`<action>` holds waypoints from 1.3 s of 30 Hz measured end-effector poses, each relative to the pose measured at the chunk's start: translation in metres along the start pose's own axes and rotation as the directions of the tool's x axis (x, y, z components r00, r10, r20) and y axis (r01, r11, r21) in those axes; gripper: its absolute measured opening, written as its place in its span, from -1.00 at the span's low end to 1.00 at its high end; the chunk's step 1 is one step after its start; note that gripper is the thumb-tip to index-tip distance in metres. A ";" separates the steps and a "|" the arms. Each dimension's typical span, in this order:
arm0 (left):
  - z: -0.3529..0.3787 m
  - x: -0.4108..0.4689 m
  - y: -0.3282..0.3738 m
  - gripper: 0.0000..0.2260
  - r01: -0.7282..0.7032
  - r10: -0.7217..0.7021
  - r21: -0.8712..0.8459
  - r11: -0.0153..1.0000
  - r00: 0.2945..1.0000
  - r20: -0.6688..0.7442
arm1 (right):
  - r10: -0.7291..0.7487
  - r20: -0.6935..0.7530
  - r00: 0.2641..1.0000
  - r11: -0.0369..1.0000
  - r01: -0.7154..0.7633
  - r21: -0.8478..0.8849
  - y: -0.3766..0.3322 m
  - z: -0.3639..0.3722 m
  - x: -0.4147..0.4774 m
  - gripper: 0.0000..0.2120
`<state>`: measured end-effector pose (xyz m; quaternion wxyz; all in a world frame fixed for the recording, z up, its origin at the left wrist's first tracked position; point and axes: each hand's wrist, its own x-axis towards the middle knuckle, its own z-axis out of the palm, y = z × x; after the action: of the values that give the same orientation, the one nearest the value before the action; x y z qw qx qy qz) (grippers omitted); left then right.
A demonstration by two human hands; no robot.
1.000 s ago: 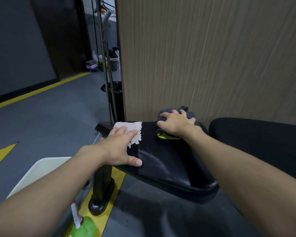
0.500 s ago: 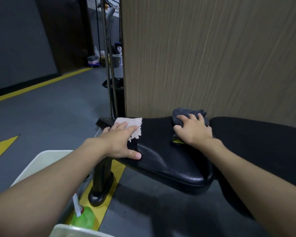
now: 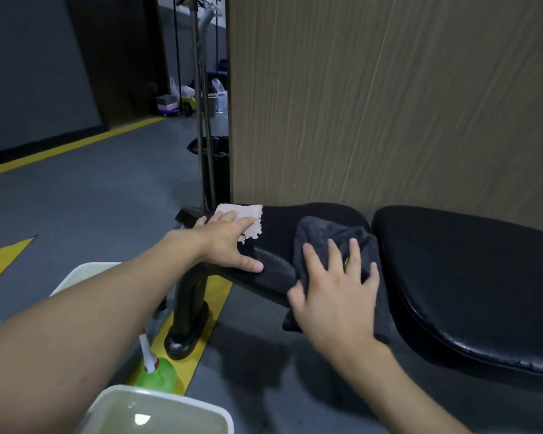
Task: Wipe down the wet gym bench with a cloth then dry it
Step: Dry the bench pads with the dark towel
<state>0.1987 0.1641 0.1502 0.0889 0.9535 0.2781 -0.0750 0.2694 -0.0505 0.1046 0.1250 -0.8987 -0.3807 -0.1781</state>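
The black padded gym bench has a small seat pad [image 3: 282, 220] and a longer back pad [image 3: 470, 277] to its right. A dark grey cloth [image 3: 323, 233] with a bit of yellow-green showing lies over the seat pad and hangs off its near edge. My right hand [image 3: 336, 289] presses flat on the cloth with fingers spread. My left hand [image 3: 229, 242] rests on the seat pad's left end, fingers lying on a pale pink cloth [image 3: 248, 216], thumb on the pad's edge.
The bench's black leg [image 3: 188, 314] stands on a yellow floor stripe. A green spray bottle [image 3: 156, 372] and two white tubs [image 3: 157, 411] [image 3: 85, 270] sit on the grey floor at lower left. A wood-grain panel [image 3: 389, 104] rises right behind the bench.
My right hand has dragged the dark cloth from the far side of the seat pad toward me, over its near edge. My left hand has stayed on the pink cloth.
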 end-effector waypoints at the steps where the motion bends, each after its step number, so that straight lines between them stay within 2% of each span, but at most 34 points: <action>1: -0.004 -0.002 0.002 -0.21 0.001 0.001 -0.087 0.996 1.000 0.020 | -0.011 -0.020 1.000 1.000 0.011 -0.003 -0.010 0.003 -0.008 -0.36; 3: -0.011 -0.001 0.004 -0.66 0.010 -0.008 -0.419 0.908 1.000 0.008 | -0.110 0.002 0.994 0.994 0.110 -0.022 -0.037 0.014 -0.022 -0.30; 4: -0.013 -0.002 0.005 -0.83 0.009 -0.016 -0.550 0.835 1.000 -0.008 | -0.181 0.027 0.983 0.982 0.182 -0.043 -0.050 0.020 -0.027 -0.29; 5: -0.014 -0.001 0.004 -0.89 0.015 -0.047 -0.596 0.803 0.998 -0.039 | -0.247 0.053 0.968 0.966 0.250 -0.070 -0.062 0.027 -0.030 -0.31; 9: -0.011 -0.001 0.003 -0.65 0.043 -0.078 -0.625 0.779 0.997 -0.029 | -0.364 0.049 0.930 0.922 0.367 -0.119 -0.060 0.042 -0.029 -0.39; 12: -0.005 0.003 0.003 -0.65 0.040 -0.079 -0.598 0.801 0.996 -0.039 | -0.443 -0.043 0.895 0.891 0.435 -0.133 -0.025 0.036 -0.038 -0.46; 15: 0.002 0.007 0.000 -0.60 0.064 -0.107 -0.420 0.905 0.991 -0.080 | -0.320 -0.131 0.938 0.947 0.312 -0.075 0.005 0.025 -0.049 -0.40; 19: 0.017 0.007 0.012 -0.58 -0.006 -0.022 -0.112 0.994 0.969 -0.246 | -0.082 -0.104 0.991 0.989 0.094 0.115 0.034 0.008 -0.048 -0.35; 21: 0.020 0.008 0.024 -0.57 -0.037 0.019 -0.057 0.998 0.957 -0.289 | 0.061 -0.055 0.997 0.979 -0.049 0.197 0.033 -0.003 -0.036 -0.35; 24: 0.015 0.014 0.038 -0.52 -0.013 0.009 -0.013 1.000 0.968 -0.250 | 0.167 0.147 0.975 0.952 -0.198 0.233 0.026 -0.016 -0.004 -0.41; 27: 0.010 0.020 0.039 -0.46 0.008 -0.007 0.006 1.000 0.983 -0.185 | 0.204 0.259 0.944 0.925 -0.272 0.265 0.031 -0.019 0.041 -0.45; 33: -0.002 0.020 0.039 -0.32 -0.015 0.015 0.005 1.000 0.998 -0.054 | 0.191 0.406 0.894 0.925 -0.302 0.229 0.045 0.004 0.133 -0.46; 39: 0.003 0.024 0.040 -0.33 -0.021 0.020 -0.014 1.000 0.998 -0.066 | 0.088 0.513 0.854 0.926 -0.259 0.273 0.059 0.021 0.204 -0.50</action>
<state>0.2400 0.1427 0.1475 0.0876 0.9575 0.2718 -0.0408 0.4495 0.0476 0.1647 0.1895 -0.9110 -0.3404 0.1355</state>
